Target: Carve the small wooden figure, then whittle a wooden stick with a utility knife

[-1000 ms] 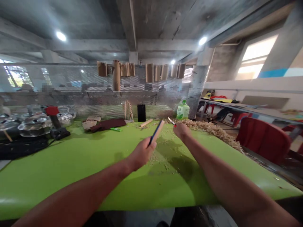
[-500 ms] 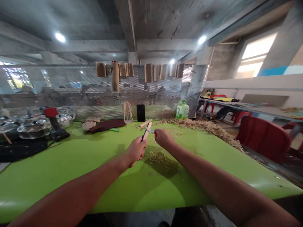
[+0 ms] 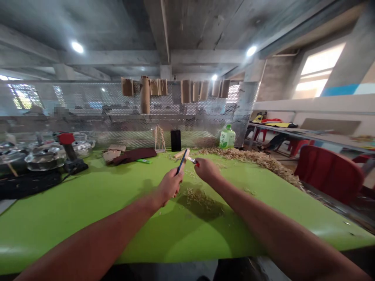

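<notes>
My left hand (image 3: 170,186) is closed round a thin wooden stick (image 3: 182,160) with a dark blue edge, held upright and tilted to the right over the green table (image 3: 73,203). My right hand (image 3: 206,170) is closed on a small knife with a red handle (image 3: 193,160), its blade touching the stick near its top. A heap of wood shavings (image 3: 199,195) lies on the table under both hands.
A long drift of shavings (image 3: 258,158) runs along the table's right side. At the back stand a black phone (image 3: 175,140), a green bottle (image 3: 226,137), a dark cloth (image 3: 133,154) and a perforated metal screen (image 3: 96,113). Metal lids (image 3: 43,158) and a red-topped tool (image 3: 68,150) sit left. Red chair (image 3: 329,171) right.
My right hand came back from the far right toward the stick and set the knife blade against it. My left hand drew the stick slightly lower and nearer.
</notes>
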The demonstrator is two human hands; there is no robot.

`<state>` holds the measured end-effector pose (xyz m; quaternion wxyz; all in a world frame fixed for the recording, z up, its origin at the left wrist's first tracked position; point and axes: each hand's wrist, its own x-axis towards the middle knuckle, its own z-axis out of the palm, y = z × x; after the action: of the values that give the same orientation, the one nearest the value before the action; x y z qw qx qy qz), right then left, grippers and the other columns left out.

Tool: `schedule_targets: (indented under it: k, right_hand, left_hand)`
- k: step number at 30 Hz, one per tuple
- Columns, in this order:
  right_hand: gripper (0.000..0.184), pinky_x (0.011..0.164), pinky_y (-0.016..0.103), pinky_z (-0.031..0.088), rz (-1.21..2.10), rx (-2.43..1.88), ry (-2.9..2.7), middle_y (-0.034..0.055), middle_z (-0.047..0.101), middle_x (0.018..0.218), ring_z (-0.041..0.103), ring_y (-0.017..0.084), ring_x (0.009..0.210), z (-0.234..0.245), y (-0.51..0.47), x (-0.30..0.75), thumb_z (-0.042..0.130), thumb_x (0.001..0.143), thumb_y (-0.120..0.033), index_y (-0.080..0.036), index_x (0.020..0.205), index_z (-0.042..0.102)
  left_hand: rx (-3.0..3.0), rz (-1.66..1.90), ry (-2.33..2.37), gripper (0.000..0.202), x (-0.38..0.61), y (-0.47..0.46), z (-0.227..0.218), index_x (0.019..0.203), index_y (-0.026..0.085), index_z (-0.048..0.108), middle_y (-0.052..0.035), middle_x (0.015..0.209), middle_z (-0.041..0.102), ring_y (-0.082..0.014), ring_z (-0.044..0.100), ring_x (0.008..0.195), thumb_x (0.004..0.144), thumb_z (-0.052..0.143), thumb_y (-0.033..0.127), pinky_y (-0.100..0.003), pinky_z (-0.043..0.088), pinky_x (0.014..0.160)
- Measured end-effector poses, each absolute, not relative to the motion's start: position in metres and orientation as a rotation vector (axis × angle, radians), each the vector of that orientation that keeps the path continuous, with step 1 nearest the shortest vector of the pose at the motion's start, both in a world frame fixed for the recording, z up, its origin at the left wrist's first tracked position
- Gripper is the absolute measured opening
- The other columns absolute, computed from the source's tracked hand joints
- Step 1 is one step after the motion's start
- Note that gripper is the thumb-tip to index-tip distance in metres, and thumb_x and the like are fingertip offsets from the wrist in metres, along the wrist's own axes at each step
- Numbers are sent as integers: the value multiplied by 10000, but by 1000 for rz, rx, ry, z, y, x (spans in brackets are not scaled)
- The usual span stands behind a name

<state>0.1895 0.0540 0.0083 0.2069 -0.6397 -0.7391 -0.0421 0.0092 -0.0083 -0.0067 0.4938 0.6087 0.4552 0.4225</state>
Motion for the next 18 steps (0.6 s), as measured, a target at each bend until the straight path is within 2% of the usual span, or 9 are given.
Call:
schedule_targets:
  k: [7,10,15,18]
  right_hand:
    - [285,603,251,353,-149,-1739,-2180,101,713,832,624,180,692,3,42,173,442,893,-250,-184,952,713]
    - [319,645,261,390,-129,-1825,-2069,131,724,914,659,204,777,6,61,195,425,911,-257,-178,1001,721]
    - [340,689,291,421,41,-2159,-1753,204,705,1075,676,259,908,15,92,249,468,872,-209,-138,1086,723]
    - [355,658,272,399,2,-2077,-1728,165,717,1055,669,244,897,17,89,248,439,901,-249,-162,1112,710]
  left_hand:
    - [1563,1026,1160,197,11,-12,-8,907,207,482,76,618,383,-63,318,409,941,448,398,-193,249,371]
    - [1632,953,1186,225,13,-25,-3,961,180,521,64,614,407,-75,335,439,950,444,392,-207,267,396]
    - [1717,959,898,369,20,-44,3,1120,164,532,50,681,462,-73,371,488,932,495,479,-201,315,433]
    - [1550,972,920,295,16,-32,0,974,179,506,70,620,428,-66,334,429,938,461,468,-194,302,393]
